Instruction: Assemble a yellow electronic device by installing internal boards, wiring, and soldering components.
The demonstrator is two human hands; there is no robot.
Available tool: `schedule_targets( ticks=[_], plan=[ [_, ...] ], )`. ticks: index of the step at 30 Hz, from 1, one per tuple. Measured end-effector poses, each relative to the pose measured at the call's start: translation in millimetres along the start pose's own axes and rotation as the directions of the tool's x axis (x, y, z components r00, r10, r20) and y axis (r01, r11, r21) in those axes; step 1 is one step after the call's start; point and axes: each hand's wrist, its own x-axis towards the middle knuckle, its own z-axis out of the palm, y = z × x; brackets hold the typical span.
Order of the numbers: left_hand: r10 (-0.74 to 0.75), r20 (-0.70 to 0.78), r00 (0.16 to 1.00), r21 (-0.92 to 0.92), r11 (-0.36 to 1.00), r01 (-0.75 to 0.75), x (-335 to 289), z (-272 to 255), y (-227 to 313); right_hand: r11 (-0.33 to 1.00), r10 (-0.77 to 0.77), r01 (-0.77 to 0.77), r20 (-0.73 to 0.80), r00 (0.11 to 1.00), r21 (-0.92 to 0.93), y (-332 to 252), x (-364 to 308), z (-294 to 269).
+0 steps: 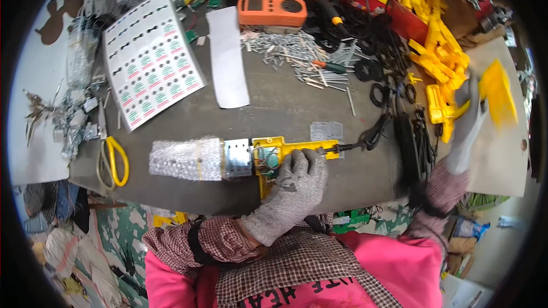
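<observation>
Yellow open housing [289, 146] lies on the worktop [274, 105] beneath the curled, gripping left hand [290, 191], best kept level so its green component [271, 161] stays seated; the blurred right hand [469, 122] seems closed around a yellow plastic piece [499, 92].

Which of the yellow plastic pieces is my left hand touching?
The open housing beside the bubble-wrapped metal plate; one blurred piece is in your right hand, others are piled at upper right.

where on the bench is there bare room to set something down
Between metal pins and yellow housing, left of the grey plate; also between the bubble wrap and bench's near edge. Crowded: the right, with black cables and yellow parts.
</observation>
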Motion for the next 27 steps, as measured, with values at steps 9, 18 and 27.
schedule_targets(
  ticks=[9,18,27],
  plan=[
    [0.009,-0.066,0.998,0.093,0.996,-0.003,4,0,-1,0.964,0.227,-0.255,0.269,0.936,0.07,-3,-215,151],
    [0.407,-0.362,0.839,-0.205,0.843,-0.497,-39,-14,-16,0.881,0.036,0.366,0.815,0.578,-0.298,-20,-201,171],
    [0.05,-0.194,0.98,-0.396,0.91,-0.125,-71,-6,-75,0.76,-0.11,0.554,0.772,0.626,-0.34,-19,-226,166]
  ],
)
